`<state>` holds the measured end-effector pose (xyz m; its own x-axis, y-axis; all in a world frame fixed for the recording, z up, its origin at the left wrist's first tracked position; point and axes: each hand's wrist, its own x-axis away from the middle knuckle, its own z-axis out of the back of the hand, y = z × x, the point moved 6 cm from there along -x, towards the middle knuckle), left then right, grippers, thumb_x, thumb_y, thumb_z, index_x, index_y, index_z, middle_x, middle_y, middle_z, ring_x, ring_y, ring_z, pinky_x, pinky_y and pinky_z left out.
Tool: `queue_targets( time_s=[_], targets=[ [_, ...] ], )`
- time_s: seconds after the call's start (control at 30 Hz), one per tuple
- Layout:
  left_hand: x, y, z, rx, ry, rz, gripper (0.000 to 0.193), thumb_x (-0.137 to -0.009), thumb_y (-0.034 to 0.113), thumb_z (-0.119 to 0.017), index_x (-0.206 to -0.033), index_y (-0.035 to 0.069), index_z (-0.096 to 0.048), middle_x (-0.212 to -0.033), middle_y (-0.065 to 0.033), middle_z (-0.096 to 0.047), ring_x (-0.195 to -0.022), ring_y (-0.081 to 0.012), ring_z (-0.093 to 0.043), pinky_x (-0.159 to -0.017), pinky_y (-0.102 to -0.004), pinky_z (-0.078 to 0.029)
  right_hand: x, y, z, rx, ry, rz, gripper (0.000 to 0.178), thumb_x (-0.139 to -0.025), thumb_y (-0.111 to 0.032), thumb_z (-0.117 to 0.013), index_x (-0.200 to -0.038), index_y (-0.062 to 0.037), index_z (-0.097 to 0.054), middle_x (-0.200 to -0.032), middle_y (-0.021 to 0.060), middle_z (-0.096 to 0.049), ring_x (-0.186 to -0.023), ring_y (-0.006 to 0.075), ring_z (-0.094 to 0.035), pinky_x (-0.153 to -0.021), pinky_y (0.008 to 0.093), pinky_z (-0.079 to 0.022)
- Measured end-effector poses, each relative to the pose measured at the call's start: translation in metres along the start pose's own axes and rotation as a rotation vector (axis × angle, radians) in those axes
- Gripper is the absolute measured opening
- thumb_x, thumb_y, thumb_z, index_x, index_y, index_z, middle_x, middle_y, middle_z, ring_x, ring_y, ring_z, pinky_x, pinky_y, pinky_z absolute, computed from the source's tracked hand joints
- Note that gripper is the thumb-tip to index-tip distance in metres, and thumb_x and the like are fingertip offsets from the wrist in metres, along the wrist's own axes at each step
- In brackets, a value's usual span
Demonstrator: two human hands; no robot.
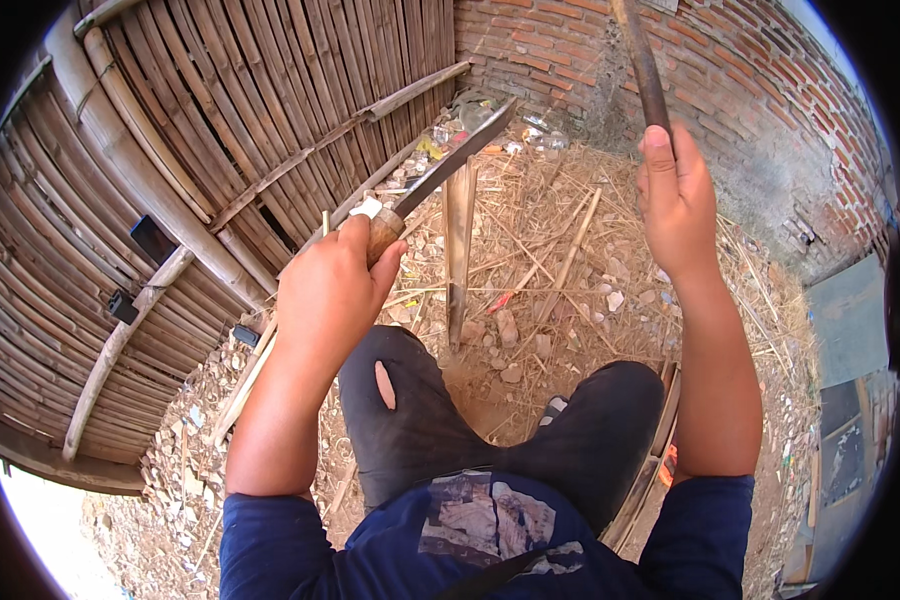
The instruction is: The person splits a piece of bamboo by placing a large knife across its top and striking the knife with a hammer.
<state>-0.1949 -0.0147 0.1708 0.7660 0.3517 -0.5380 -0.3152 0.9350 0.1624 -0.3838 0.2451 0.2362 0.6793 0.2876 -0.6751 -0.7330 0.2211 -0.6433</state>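
Note:
My left hand (328, 275) is wrapped round the wooden handle of a machete (448, 168), whose long blade slants up and to the right. Under the blade, a split bamboo piece (457, 255) has its far end close to the steel; whether they touch I cannot tell. On the right, my right hand (676, 195) grips a dark wooden stick (642, 65), raised, its upper end running out of the picture. My bent knees (395, 385) are spread on either side of the ground in front of me.
A bamboo slat wall (300, 100) runs along the left, with a phone (153, 238) and small dark devices on its poles. A brick wall (770, 130) bounds the far right. Straw, stones and litter cover the ground (560, 290). Bamboo pieces (660, 430) lie beside my right leg.

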Motion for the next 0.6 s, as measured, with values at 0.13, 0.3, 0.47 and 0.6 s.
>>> queue_targets(
  time_s=[0.13,0.3,0.47,0.6],
  targets=[
    [-0.002,0.001,0.002,-0.028,-0.016,0.006,0.041,-0.095,0.042,-0.068,-0.091,0.003,-0.059,-0.075,-0.018,-0.069,-0.074,-0.04,-0.07,-0.064,-0.0502,-0.055,0.02,0.031,-0.041,0.438,-0.432,-0.182,0.049,-0.108,-0.049,-0.048,-0.1,-0.0023,-0.059,-0.068,0.0054,-0.055,-0.062,0.0201,-0.055,-0.059,0.0384,-0.044],
    [-0.002,-0.002,0.0,-0.017,-0.03,0.012,0.042,-0.095,0.041,-0.069,-0.109,0.002,-0.065,-0.079,-0.0222,-0.07,-0.078,-0.0421,-0.07,-0.067,-0.0512,-0.054,0.005,0.011,-0.019,0.389,-0.295,-0.11,0.053,-0.108,-0.051,-0.047,-0.102,-0.0009,-0.062,-0.071,0.0102,-0.062,-0.062,0.0243,-0.059,-0.061,0.0421,-0.046],
    [-0.001,-0.001,-0.002,-0.009,-0.062,0.044,0.041,-0.095,0.041,-0.069,-0.103,0.001,-0.064,-0.078,-0.0221,-0.07,-0.077,-0.0423,-0.069,-0.067,-0.0511,-0.054,0.002,0.004,-0.007,0.177,-0.059,-0.052,0.051,-0.107,-0.05,-0.049,-0.099,-0.0011,-0.061,-0.071,0.0115,-0.062,-0.062,0.0249,-0.058,-0.062,0.0433,-0.047],
    [-0.001,-0.001,-0.002,0.001,-0.055,0.035,0.042,-0.095,0.042,-0.069,-0.1,0.001,-0.063,-0.078,-0.0222,-0.069,-0.078,-0.0424,-0.069,-0.068,-0.0515,-0.054,0.022,0.045,-0.046,0.473,-0.423,-0.145,0.05,-0.107,-0.049,-0.051,-0.097,-0.001,-0.061,-0.071,0.0122,-0.061,-0.061,0.025,-0.058,-0.061,0.0428,-0.047]
  ],
)
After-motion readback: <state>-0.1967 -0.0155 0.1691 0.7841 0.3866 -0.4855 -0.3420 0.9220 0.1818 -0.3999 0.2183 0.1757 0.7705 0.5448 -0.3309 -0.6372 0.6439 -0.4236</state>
